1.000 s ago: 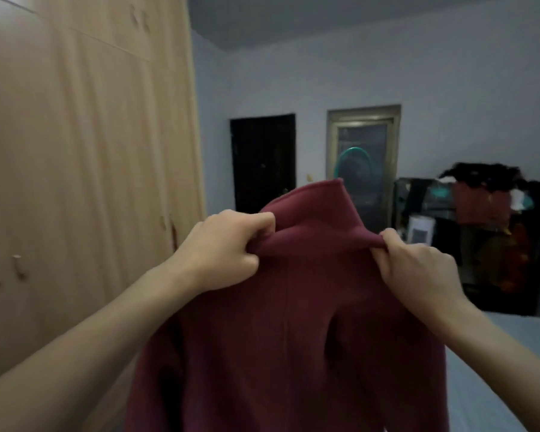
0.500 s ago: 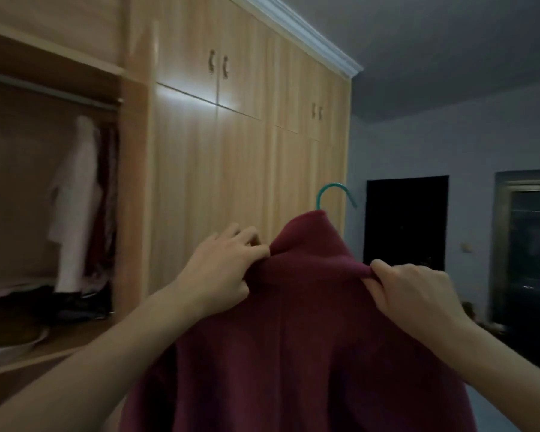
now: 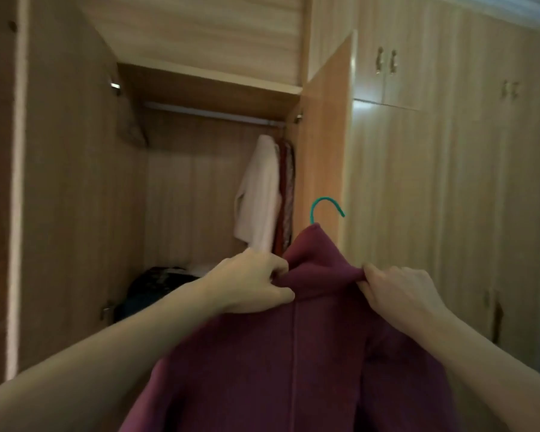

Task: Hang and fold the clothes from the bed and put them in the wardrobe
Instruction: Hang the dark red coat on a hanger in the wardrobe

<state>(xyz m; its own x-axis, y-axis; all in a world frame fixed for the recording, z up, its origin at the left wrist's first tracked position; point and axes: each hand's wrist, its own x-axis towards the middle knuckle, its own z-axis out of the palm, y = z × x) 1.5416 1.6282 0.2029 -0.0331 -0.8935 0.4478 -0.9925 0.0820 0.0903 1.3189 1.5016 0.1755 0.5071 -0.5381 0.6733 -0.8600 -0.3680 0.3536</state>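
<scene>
A dark red garment (image 3: pixel 293 353) hangs in front of me on a teal hanger (image 3: pixel 326 207), whose hook sticks up above the collar. My left hand (image 3: pixel 250 282) grips the garment at the left shoulder and my right hand (image 3: pixel 399 291) grips it at the right shoulder. Behind it the wooden wardrobe (image 3: pixel 75 182) stands open, with a metal rail (image 3: pixel 209 115) across the top. A white garment (image 3: pixel 259 191) and some darker clothes hang at the rail's right end.
The open wardrobe door (image 3: pixel 323 145) stands edge-on just right of the hanging clothes. Shut wardrobe doors (image 3: pixel 449 198) fill the right side. A dark pile of things (image 3: pixel 156 285) lies low inside the wardrobe.
My view has swung left from the room's far wall to the open wardrobe. Both hands keep the same grip on the red garment, which now faces the wardrobe opening.
</scene>
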